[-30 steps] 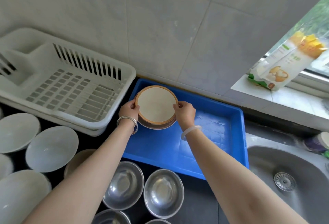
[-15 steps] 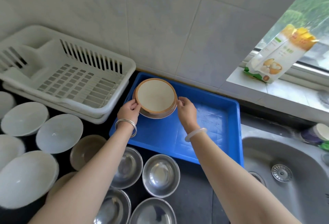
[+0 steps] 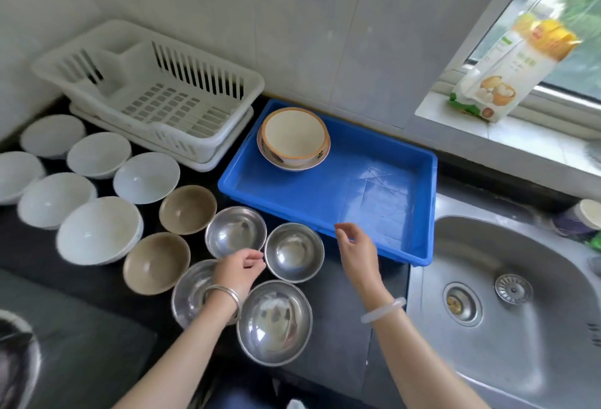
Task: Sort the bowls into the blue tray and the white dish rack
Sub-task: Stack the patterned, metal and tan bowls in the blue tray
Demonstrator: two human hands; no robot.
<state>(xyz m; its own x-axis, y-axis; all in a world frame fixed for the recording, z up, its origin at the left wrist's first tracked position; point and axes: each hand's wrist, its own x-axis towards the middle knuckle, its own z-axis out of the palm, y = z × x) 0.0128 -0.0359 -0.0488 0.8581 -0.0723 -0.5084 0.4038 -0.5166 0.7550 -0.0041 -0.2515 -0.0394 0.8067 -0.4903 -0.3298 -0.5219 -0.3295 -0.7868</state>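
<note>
Hovering over the dark desk (image 3: pixel 338 337), the left hand (image 3: pixel 239 270) hangs above a cluster of four steel bowls (image 3: pixel 274 322). Its fingers are loosely curled and hold nothing, with the fingertips just beside the rim of one bowl. The right hand (image 3: pixel 357 252) floats on that bowl's other side, at the near rim of the blue tray (image 3: pixel 325 190), with fingers relaxed, slightly bent and likewise empty. Left of the steel bowls stand two brown bowls (image 3: pixel 156 262), and further left a group of white bowls (image 3: pixel 99 229), all upright on the desk. A steel sink (image 3: pixel 520 343) lies to the right. In the tray's far left corner a patterned bowl (image 3: pixel 294 135) sits nested in another like it. The white dish rack (image 3: pixel 156 93) stands beside the tray against the tiled wall, and a carton (image 3: pixel 507 73) leans on the windowsill.
</note>
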